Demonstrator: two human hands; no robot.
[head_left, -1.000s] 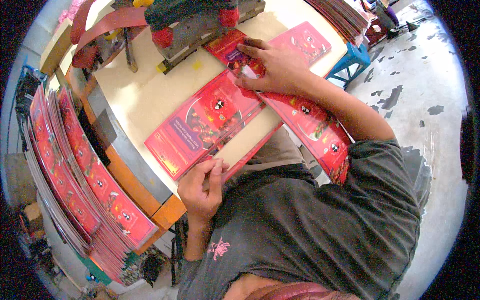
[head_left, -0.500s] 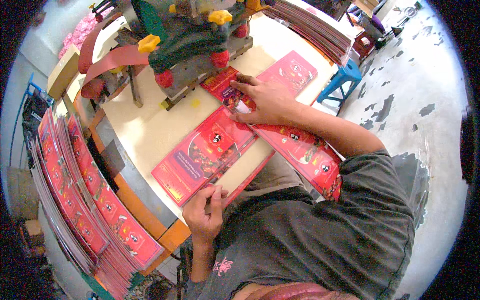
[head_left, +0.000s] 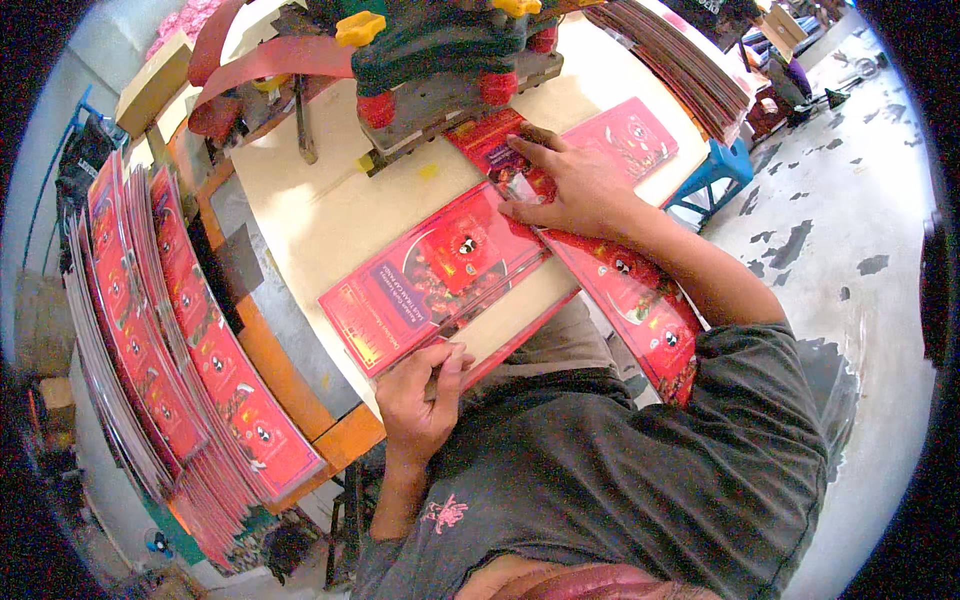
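Observation:
My right hand [head_left: 575, 190] rests spread on a long red printed strip [head_left: 640, 320], which runs from under the machine toward my right upper arm. Its thumb and fingers lie apart on the strip's printed face. Left of it, a red printed sheet [head_left: 430, 270] with a purple panel lies flat on the pale board [head_left: 300, 220]. Along the board's near edge, my left hand [head_left: 420, 395] is closed, thumb against curled fingers, beside that sheet's lower edge. Whatever is between those fingers cannot be made out.
A dark green machine [head_left: 440, 60] with red feet and yellow knobs stands on the board. Upright stacks of red printed strips [head_left: 225, 370] stand at the left. A pinkish-red sheet [head_left: 630, 140], a sheet pile [head_left: 680, 70] and a blue stool [head_left: 715, 185] are at the right.
The whole view has shifted, so the board and machine appear farther right and higher. Both hands keep nearly the same places relative to the sheets.

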